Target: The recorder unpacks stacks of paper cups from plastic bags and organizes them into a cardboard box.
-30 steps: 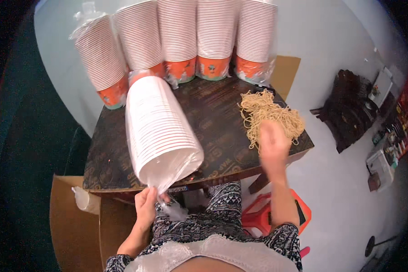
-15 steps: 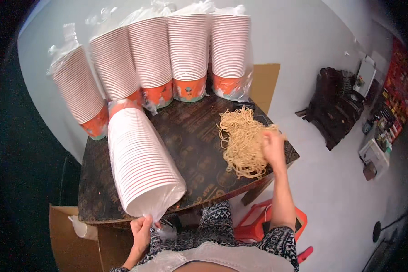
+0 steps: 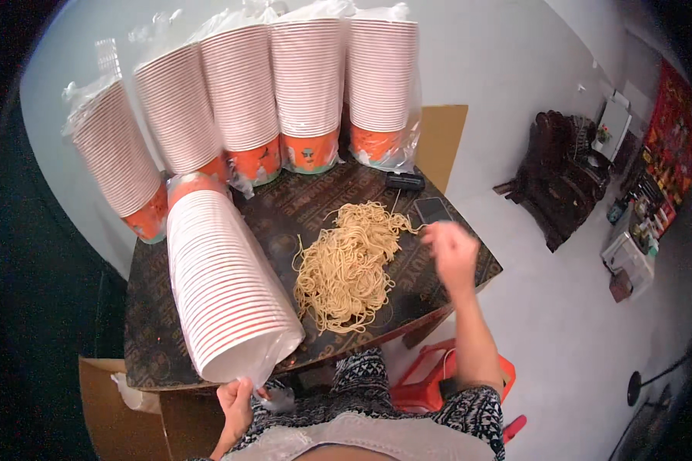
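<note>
"Clear plastic [image 3: 267, 367], gathered tight in the left hand [image 3: 237, 405]! And the right hand [image 3: 454, 260]?"

"Fingers curled by a tan strand [image 3: 408, 225]; I can't tell if they hold it."

"What's changed?"

"The tangled tan string heap [image 3: 346, 270] slides left on the table [image 3: 152, 330], so it's closer to the cup stack [image 3: 227, 296], white, ridged, bagged, lying at near left."

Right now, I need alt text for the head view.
The left hand pinches the gathered plastic bag around a lying stack of cups; the right hand is beside a pile of tan strings. Five bagged cup stacks stand behind on the table.
</note>
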`<state>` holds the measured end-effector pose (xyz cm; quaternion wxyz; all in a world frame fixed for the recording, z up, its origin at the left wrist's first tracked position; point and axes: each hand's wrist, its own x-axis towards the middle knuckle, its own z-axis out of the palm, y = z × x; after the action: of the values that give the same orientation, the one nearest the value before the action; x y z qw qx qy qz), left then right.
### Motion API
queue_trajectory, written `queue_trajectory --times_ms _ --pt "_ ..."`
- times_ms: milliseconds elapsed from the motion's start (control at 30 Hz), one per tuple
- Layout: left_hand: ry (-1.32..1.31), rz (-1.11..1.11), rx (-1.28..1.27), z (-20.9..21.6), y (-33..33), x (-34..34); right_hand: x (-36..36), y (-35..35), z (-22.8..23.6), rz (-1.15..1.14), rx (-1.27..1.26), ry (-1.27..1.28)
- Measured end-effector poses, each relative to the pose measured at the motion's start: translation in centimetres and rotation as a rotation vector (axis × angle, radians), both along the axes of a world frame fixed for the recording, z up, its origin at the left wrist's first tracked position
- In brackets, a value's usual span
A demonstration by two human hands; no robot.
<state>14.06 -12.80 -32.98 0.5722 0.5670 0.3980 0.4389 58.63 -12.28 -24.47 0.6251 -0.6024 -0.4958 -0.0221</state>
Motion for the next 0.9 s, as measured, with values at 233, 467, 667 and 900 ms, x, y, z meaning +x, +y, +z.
queue_trajectory --times_ms 233,467,667,900 --pt "0.027 -0.012 0.022 -0.2 0.2 0.0 14.5 4.8 -4.5 -0.483 -0.543 -0.180" --pt "0.011 0.005 0.006 -0.5 0.1 -0.2 11.8 7.7 -2.8 -0.523 -1.007 -0.386" --pt "0.013 0.002 -0.033 -0.2 -0.1 -0.2 12.1 8.1 -2.7 -0.509 -1.082 -0.366" --pt "0.009 0.018 0.033 -0.3 0.0 -0.1 12.2 8.3 -2.5 -0.490 -1.180 -0.361"
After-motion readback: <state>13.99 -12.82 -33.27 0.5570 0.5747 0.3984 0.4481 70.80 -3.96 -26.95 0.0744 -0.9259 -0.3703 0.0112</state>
